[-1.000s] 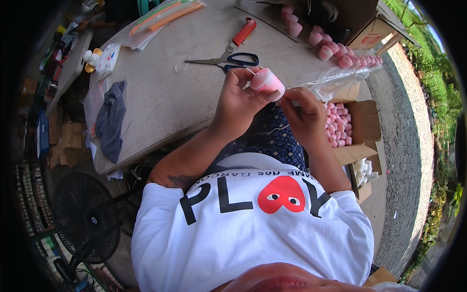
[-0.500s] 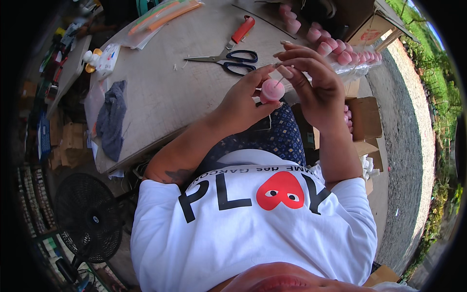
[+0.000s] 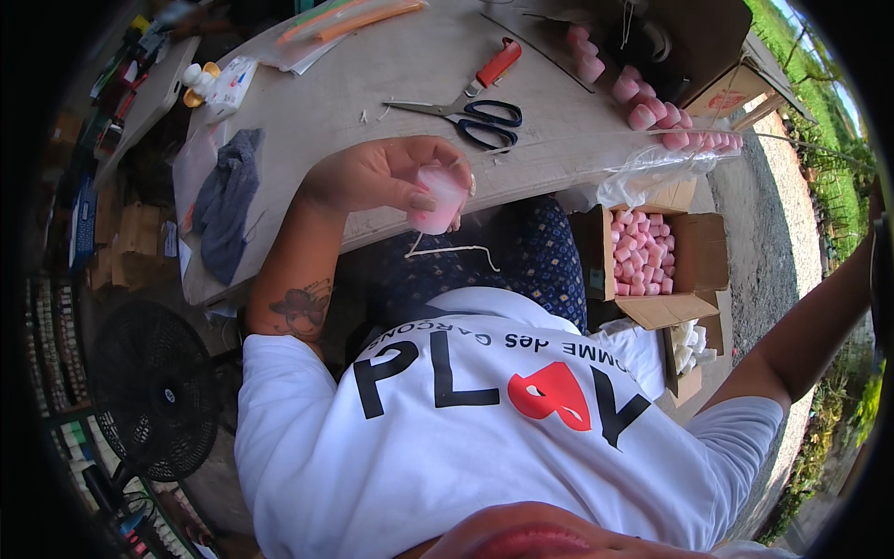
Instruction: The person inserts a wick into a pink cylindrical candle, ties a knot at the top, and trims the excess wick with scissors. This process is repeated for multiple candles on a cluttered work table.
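Note:
My left hand [image 3: 396, 177] is closed round a pink votive-like candle [image 3: 438, 200], its fingers curled over the far side, just off the table's near edge. A white wick-like string [image 3: 456, 250] dangles below the candle over my lap. Off the candle's other side, a thin pale strand [image 3: 596, 140] runs far to the right, towards my right arm. That arm is stretched out wide; my right hand [image 3: 875, 207] is at the picture's dark rim, its fingers hidden. Scissors [image 3: 466, 116] with dark blue handles lie beside a red-handled tool [image 3: 495, 65] on the table.
Rows of pink candles [image 3: 643, 116] stand at the table's far right. An open carton [image 3: 703, 252] of pink pieces sits right of my lap, with a smaller box [image 3: 687, 384] of white pieces nearby. A grey cloth [image 3: 230, 205] lies left; a black fan [image 3: 154, 391] stands lower left.
My right hand has swung away from the candle to the far right, and a long strand now stretches that way. My left hand has moved left with the candle, which is turned on its side.

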Available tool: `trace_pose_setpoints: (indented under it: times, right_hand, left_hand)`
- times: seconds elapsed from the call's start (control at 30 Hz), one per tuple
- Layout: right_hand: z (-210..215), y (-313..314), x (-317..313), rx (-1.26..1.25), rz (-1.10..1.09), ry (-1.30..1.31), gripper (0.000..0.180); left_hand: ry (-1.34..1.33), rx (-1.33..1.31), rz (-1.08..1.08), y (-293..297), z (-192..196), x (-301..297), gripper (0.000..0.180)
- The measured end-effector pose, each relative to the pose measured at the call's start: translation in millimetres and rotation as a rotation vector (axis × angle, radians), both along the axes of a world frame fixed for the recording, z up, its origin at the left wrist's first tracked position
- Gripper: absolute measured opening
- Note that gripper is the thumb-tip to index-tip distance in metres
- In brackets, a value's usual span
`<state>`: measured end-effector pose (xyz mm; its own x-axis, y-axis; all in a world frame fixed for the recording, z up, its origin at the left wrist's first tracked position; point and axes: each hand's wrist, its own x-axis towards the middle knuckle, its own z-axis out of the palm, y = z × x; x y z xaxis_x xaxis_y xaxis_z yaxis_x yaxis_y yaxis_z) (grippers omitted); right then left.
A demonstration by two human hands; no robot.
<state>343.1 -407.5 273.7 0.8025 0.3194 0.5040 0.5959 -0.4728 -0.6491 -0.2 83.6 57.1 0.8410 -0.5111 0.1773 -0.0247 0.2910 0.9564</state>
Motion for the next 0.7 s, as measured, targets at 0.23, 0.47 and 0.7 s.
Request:
trace_pose_setpoints:
  times: [0.23, 0.47, 0.7]
  right_hand:
    - [-51, 252, -58, -0.324, 0.413, 0.127, 0.064]
    - [-160, 327, -195, -0.085, 0.959, -0.163, 0.064]
    - [-196, 320, -208, -0.056, 1.07, 0.698, 0.028]
  left_hand:
    - [-0.109, -0.791, 0.72, -19, -4, 3, 0.038]
    - [0.03, -0.828, 1.113, -12, 4, 0, 0.029]
    - [0.0, -0.717, 1.229, -8, -9, -2, 0.032]
